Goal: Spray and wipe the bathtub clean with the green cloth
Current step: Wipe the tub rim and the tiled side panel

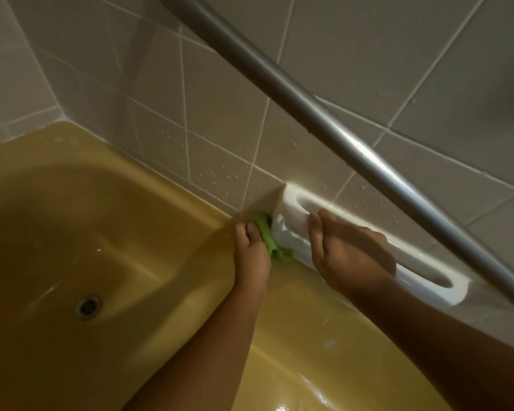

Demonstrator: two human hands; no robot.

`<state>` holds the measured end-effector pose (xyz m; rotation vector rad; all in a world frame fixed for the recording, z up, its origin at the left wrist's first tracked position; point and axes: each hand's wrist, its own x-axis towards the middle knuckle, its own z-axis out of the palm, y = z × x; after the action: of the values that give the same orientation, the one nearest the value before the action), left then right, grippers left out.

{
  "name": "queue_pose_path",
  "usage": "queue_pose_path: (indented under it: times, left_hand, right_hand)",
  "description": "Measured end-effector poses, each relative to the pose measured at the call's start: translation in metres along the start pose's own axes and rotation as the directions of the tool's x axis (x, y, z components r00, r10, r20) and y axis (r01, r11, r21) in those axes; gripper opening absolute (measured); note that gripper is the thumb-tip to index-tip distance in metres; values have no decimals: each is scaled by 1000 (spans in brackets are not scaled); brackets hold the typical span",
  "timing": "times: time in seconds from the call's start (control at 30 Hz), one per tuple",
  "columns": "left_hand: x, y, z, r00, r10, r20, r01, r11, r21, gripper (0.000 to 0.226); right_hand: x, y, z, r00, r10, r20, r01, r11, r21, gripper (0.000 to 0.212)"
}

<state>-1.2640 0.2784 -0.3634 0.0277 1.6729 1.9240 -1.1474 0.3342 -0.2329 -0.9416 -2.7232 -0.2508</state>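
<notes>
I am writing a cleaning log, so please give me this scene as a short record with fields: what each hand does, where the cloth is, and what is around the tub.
left hand: holds the green cloth and presses it on the rim of the bathtub, by the tiled wall
right hand: grips the white handle
green cloth: bunched, at the near end of the white handle
bathtub: yellow, with its drain in the floor
tiled wall: pale tiles with water drops
metal rail: grey, crosses diagonally above the hands

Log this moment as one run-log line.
phase: wiping | left hand: grips green cloth at bathtub rim, beside white grab handle | right hand: grips white grab handle
</notes>
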Motion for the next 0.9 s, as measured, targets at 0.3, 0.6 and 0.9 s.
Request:
queue_pose_path:
  times: [0.3, 0.6, 0.9]
  left_hand:
    - [-28, 100, 8, 674, 656, 339, -732, 534, 422, 26]
    - [-63, 92, 41, 438, 624, 647, -721, -187, 668, 32]
    - [-98, 109, 68, 302, 307, 902, -865, -309, 395, 26]
  right_hand:
    - [-5, 10, -2, 996, -85, -2, 84, 986, 142, 30]
    - [-87, 93, 11, 967, 60, -246, -19, 986, 164, 25]
    - [-111, 122, 20, 972, 4, -235, 61, 962, 267, 37]
